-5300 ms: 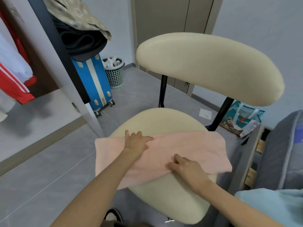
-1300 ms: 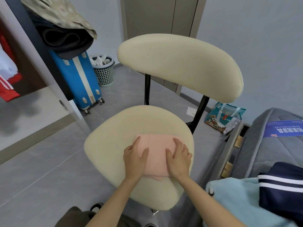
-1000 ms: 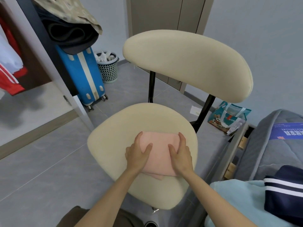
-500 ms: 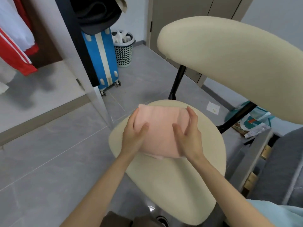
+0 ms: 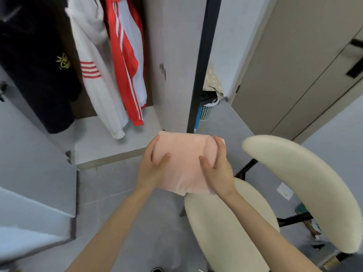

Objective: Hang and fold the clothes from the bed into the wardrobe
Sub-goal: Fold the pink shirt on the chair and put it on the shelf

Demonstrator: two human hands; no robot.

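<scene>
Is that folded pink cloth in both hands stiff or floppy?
Probably floppy: the pink cloth sags at its lower edge. Likely light: the left hand and right hand hold it by its sides alone. It might unfold if loosened.

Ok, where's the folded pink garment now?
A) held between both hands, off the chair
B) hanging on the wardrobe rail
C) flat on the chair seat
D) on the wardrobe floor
A: the left hand and right hand grip the folded pink garment by its sides, held clear of the chair seat.
</scene>
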